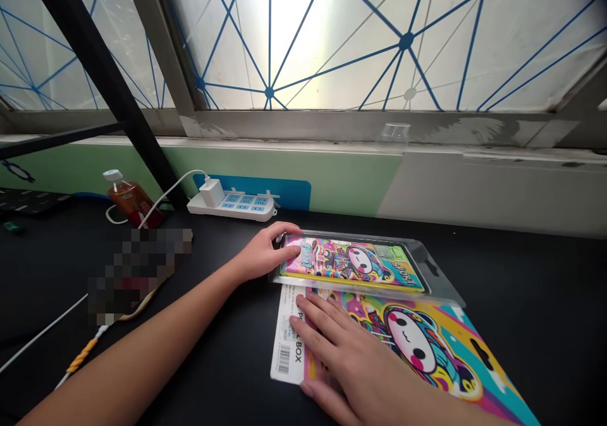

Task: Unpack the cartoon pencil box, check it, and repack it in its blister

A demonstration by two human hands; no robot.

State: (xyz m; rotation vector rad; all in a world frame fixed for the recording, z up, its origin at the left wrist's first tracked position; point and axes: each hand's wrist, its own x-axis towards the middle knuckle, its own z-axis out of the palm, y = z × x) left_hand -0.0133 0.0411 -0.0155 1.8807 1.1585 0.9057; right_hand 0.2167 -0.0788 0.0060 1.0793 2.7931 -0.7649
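left hand | on pencil box, seemingly | right hand | flat on printed card

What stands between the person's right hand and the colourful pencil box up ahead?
The right hand lies flat on a printed card. Between it and the pencil box runs the lower edge of a clear plastic tray. Nothing else visible stands there.

Head cam, close, faces fwd/down at L hand, R hand.
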